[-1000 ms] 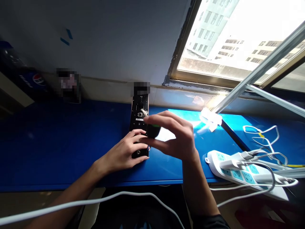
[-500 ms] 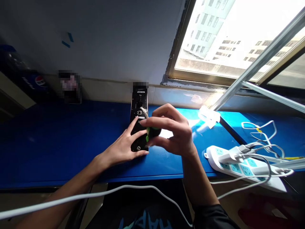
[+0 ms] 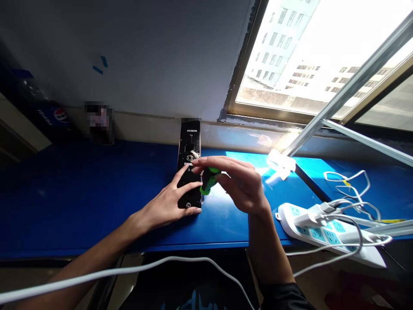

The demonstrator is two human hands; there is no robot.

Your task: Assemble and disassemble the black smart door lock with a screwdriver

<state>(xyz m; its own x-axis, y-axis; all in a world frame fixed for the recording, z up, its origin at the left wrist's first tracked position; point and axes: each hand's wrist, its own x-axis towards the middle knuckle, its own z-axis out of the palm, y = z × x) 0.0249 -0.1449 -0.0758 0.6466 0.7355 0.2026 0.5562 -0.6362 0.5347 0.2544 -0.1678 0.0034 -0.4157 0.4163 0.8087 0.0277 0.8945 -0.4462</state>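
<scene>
A long black panel (image 3: pixel 183 172) lies on the blue table (image 3: pixel 97 198), pointing away from me, with small holes, round fittings and a white label on its face. My left hand (image 3: pixel 164 202) rests across its lower half, fingers spread and the thumb near the bottom edge. In my right hand (image 3: pixel 241 185) is a screwdriver (image 3: pixel 210 180) with a black and green handle, tilted over the panel's right side. The fingers stretch over the handle while the thumb touches it. Its shaft and tip are hidden. A short whitish piece (image 3: pixel 194 153) sticks up near the upper round fitting.
A white power strip (image 3: pixel 332 234) with plugs and cables sits at the table's right front edge. A metal frame bar (image 3: pixel 342 90) slants before the window. One white cable (image 3: pixel 145 263) crosses in front of me. A Pepsi bottle (image 3: pixel 53 113) stands at far left.
My left hand's fingers have spread and reached further up the panel. My right fingers have straightened from their curl around the screwdriver, showing more of its handle. The view has shifted slightly.
</scene>
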